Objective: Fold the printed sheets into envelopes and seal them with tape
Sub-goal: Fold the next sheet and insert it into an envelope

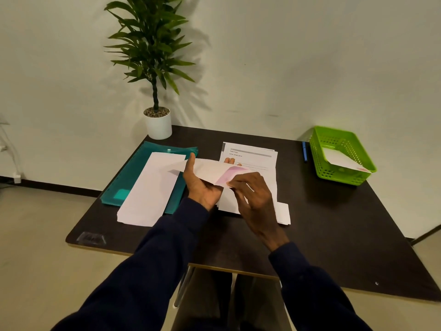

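Note:
My left hand (pixel 199 185) holds a white envelope (pixel 207 169) up above the dark table (pixel 322 223), thumb on its near face and fingertips showing behind its top edge. The envelope's flap has a pink inner strip (pixel 229 175). My right hand (pixel 253 192) pinches the envelope's lower right edge at that pink strip. Under both hands lies a stack of printed sheets (pixel 253 155). A stack of long white envelopes (pixel 150 187) rests to the left on a teal plastic folder (pixel 133 170). No tape is visible.
A green plastic basket (pixel 343 137) at the table's right rear holds a white envelope (pixel 343 161). A blue pen (pixel 304 151) lies beside it. A potted plant (pixel 157 123) stands at the back left corner. A clear tape patch (pixel 91 238) sits on the front left corner.

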